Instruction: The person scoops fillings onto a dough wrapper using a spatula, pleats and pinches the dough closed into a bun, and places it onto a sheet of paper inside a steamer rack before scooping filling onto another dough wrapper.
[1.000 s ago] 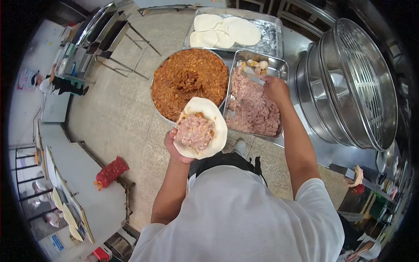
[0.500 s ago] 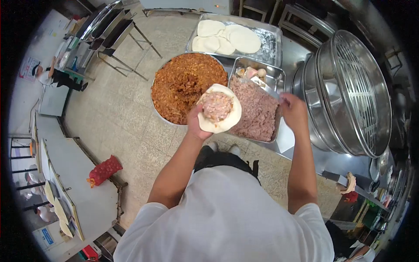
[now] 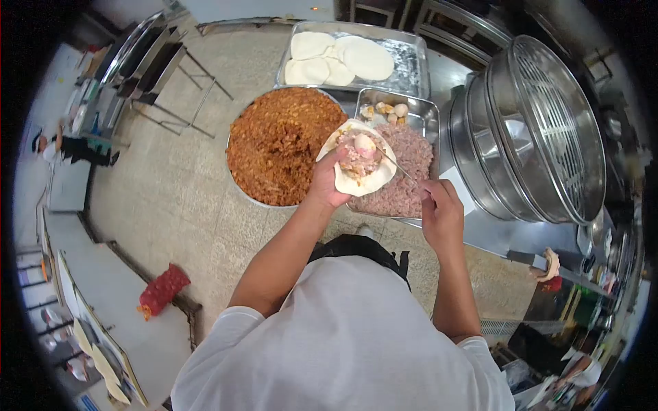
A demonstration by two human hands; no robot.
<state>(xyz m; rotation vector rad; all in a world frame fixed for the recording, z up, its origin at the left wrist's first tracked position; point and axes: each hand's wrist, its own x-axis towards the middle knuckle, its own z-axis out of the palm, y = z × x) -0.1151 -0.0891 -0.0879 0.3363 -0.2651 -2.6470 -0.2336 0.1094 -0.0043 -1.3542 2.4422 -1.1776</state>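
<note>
- Dough round [image 3: 354,184] lay across the cupped left hand [image 3: 329,181], its fingers beneath and its edge gripped at the near side, apparently so that the sheet stayed open and level under its load.
- Minced filling [image 3: 353,164] sat in a mound at the round's middle, topped by a pale ball [image 3: 364,145], with a bare margin left around much of it, which likely kept the filling off the rim.
- Fingers of the right hand [image 3: 442,205] were closed on the near end of a thin metal spreader [image 3: 399,167], seen edge-on; its far end reached in over the mound beside the ball. Whether it touched the ball could not be told.
- Both hands worked apart, joined only by the tool's reach, with the round held up between a basin of reddish-brown filling [image 3: 274,137] and a metal tray of pink mince [image 3: 415,147], presumably to keep both close.
- More pale balls [image 3: 401,109] were grouped at the tray's far end, seemingly kept out of the mince.
- Spare dough rounds [image 3: 370,58] overlapped on a floured tray [image 3: 419,63] beyond, likely dusted against sticking, while stacked steamers [image 3: 504,144] stood to the right.
</note>
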